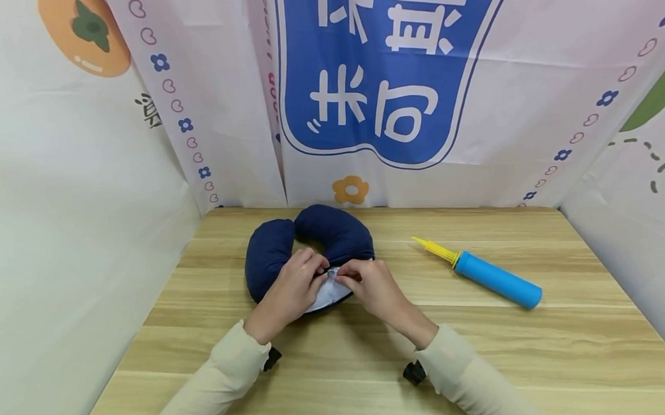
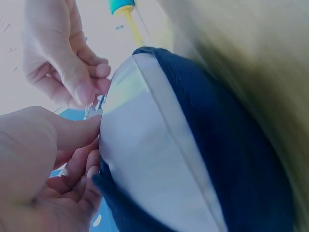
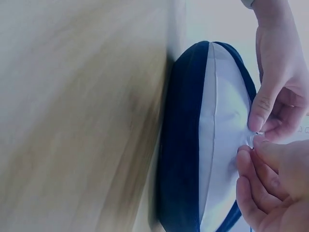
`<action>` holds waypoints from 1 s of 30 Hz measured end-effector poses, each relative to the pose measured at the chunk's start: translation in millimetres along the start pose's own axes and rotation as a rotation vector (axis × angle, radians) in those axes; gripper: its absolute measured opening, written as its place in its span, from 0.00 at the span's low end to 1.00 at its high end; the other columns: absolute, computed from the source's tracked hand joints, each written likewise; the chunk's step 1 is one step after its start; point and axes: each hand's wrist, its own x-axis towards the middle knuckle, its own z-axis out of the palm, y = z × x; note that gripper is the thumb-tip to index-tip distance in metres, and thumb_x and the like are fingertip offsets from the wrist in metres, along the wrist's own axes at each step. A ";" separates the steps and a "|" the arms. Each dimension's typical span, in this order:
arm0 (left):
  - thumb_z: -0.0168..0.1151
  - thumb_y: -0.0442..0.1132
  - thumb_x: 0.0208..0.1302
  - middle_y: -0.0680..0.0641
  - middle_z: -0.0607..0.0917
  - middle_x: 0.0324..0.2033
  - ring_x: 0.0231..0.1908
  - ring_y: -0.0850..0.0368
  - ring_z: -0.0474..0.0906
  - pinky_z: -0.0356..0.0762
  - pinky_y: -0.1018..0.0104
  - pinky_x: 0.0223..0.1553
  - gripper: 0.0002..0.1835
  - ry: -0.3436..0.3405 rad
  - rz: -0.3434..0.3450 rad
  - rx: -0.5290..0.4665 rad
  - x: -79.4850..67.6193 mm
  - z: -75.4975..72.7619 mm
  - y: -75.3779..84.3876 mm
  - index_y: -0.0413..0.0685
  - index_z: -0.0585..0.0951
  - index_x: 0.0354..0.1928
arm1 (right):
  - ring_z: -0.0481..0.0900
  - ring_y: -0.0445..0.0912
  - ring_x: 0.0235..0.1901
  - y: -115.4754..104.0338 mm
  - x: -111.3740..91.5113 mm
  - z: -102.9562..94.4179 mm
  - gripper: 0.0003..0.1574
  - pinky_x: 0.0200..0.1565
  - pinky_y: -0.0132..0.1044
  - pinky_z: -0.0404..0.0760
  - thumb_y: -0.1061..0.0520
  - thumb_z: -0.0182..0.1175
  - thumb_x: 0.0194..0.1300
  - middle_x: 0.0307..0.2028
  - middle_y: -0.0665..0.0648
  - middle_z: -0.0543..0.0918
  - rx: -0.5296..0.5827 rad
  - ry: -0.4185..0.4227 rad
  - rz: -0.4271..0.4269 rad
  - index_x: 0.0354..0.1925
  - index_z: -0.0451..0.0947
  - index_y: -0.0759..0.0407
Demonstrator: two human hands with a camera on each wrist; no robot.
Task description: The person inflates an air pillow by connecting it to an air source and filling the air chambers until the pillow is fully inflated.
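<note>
A navy U-shaped neck pillow lies on the table, its cover parted along the near side. White inner bladder bulges through that gap, with a small clear air valve on its upper part. My left hand pinches the valve's base between thumb and fingers, seen close up in the left wrist view. From the other side my right hand pinches the valve's top with thumb and forefinger. The fingertips of both hands nearly meet and partly hide the valve.
A blue hand pump with a yellow nozzle lies on the wooden table, right of the pillow. Printed white cloth hangs behind the table and at both sides. Each wrist carries a black strap mount.
</note>
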 end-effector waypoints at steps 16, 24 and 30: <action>0.66 0.37 0.62 0.48 0.77 0.31 0.35 0.54 0.74 0.75 0.64 0.39 0.03 -0.036 0.059 0.226 4.4 -3.7 -11.4 0.47 0.81 0.34 | 0.84 0.36 0.30 -1.7 0.1 6.8 0.04 0.33 0.25 0.80 0.56 0.67 0.60 0.30 0.48 0.88 -0.080 0.041 -0.012 0.31 0.86 0.55; 0.65 0.35 0.62 0.49 0.76 0.28 0.30 0.55 0.70 0.71 0.66 0.34 0.02 0.002 0.121 0.274 7.5 -8.4 -3.3 0.46 0.81 0.32 | 0.83 0.36 0.28 -3.8 2.7 11.2 0.03 0.30 0.24 0.78 0.57 0.67 0.61 0.29 0.49 0.88 -0.111 0.056 -0.023 0.31 0.86 0.55; 0.66 0.35 0.60 0.49 0.76 0.27 0.29 0.55 0.69 0.71 0.65 0.34 0.03 0.054 0.188 0.309 8.4 -11.1 10.3 0.46 0.81 0.30 | 0.81 0.35 0.26 -5.1 1.3 9.2 0.04 0.28 0.24 0.76 0.57 0.67 0.61 0.27 0.48 0.87 -0.162 0.082 0.009 0.30 0.85 0.55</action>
